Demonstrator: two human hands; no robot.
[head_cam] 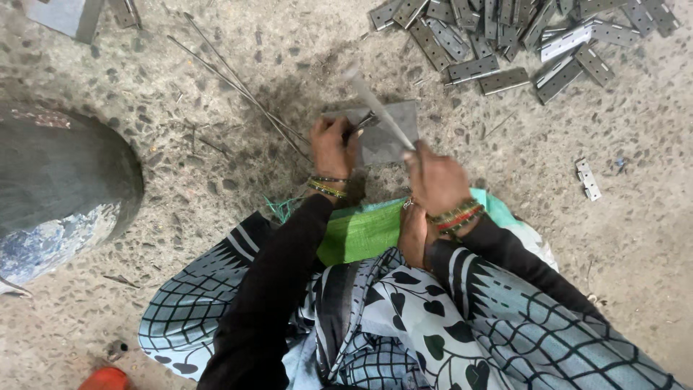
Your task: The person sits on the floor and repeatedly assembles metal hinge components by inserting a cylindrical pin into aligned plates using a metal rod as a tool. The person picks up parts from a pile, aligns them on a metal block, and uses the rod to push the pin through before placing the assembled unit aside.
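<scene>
My left hand (330,146) presses a small metal hinge piece (363,123) down on a flat grey metal block (390,130) that lies on the concrete floor. My right hand (435,180) grips a long grey tool (375,105), blurred, slanting up and to the left over the block. Both wrists carry coloured bangles. The hinge piece is partly hidden by my left fingers.
A heap of grey metal hinges (505,40) lies at the top right, with one stray hinge (587,179) to the right. Thin metal rods (238,87) run across the floor at the top left. A big dark rounded object (58,180) sits left; a green mat (361,231) under my knees.
</scene>
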